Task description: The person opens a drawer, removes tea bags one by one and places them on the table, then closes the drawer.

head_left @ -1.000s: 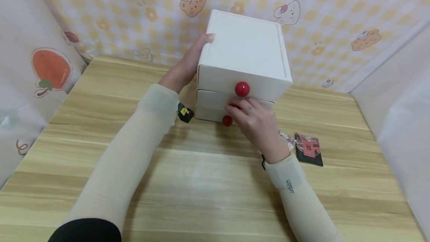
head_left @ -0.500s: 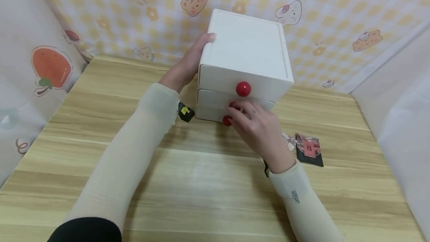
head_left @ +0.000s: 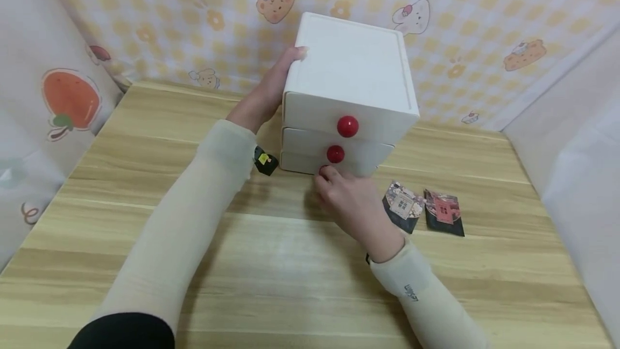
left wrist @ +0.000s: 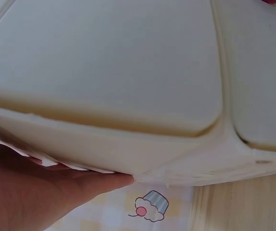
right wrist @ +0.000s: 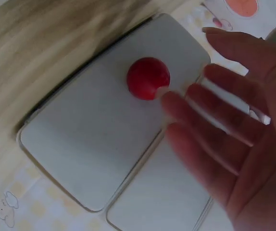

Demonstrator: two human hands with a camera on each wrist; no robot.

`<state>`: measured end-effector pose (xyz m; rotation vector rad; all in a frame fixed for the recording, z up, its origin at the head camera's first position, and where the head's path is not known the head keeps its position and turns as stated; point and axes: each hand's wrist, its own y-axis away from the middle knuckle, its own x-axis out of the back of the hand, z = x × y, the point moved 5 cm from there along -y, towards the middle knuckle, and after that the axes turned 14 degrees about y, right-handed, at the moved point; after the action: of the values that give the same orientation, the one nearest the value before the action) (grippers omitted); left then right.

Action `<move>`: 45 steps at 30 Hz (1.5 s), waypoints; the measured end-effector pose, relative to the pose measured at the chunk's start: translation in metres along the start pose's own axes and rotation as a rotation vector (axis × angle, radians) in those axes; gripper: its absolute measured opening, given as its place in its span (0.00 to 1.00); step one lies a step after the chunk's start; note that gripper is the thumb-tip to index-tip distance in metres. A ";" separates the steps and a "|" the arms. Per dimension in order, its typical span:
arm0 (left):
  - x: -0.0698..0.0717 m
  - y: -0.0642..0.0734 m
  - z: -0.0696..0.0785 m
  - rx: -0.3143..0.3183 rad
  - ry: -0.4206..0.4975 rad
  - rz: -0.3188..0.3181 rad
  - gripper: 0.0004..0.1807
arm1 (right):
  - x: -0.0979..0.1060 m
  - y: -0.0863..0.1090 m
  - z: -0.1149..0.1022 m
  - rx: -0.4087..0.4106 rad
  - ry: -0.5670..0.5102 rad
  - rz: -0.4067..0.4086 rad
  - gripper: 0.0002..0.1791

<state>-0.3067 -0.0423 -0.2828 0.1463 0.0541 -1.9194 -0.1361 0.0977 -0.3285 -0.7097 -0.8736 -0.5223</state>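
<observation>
A white three-drawer cabinet stands on the wooden table, each drawer front bearing a round red knob. All the drawers look closed. My left hand rests against the cabinet's left side, its thumb tip at the top edge; in the left wrist view a straight finger lies along that side. My right hand is at the bottom drawer's knob. The right wrist view shows its fingers loosely bent and spread, with one fingertip close to or touching the knob and the thumb apart. Above it are the middle knob and top knob.
Two small dark packets lie right of my right hand, one with a pale label and one with a red label. A small black piece with yellow shows beside my left cuff. A printed checked cloth hangs behind the cabinet.
My right hand has moved down from the middle knob to the bottom one, uncovering the middle knob and the pale-labelled packet. My left hand has stayed on the cabinet.
</observation>
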 end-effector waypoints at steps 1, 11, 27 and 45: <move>0.000 0.000 0.000 -0.001 0.001 -0.001 0.38 | -0.002 0.000 0.000 -0.009 0.003 -0.019 0.10; 0.003 -0.001 -0.001 -0.010 0.023 0.002 0.38 | -0.017 -0.002 0.002 -0.038 -0.014 -0.101 0.07; -0.001 -0.001 0.000 -0.036 0.039 -0.005 0.36 | -0.036 -0.010 0.004 0.019 0.057 -0.057 0.11; 0.001 0.000 -0.001 -0.034 0.026 -0.001 0.37 | -0.042 -0.011 0.003 0.044 0.090 0.091 0.08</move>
<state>-0.3073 -0.0428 -0.2843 0.1485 0.1036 -1.9169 -0.1675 0.0977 -0.3583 -0.6780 -0.7631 -0.4491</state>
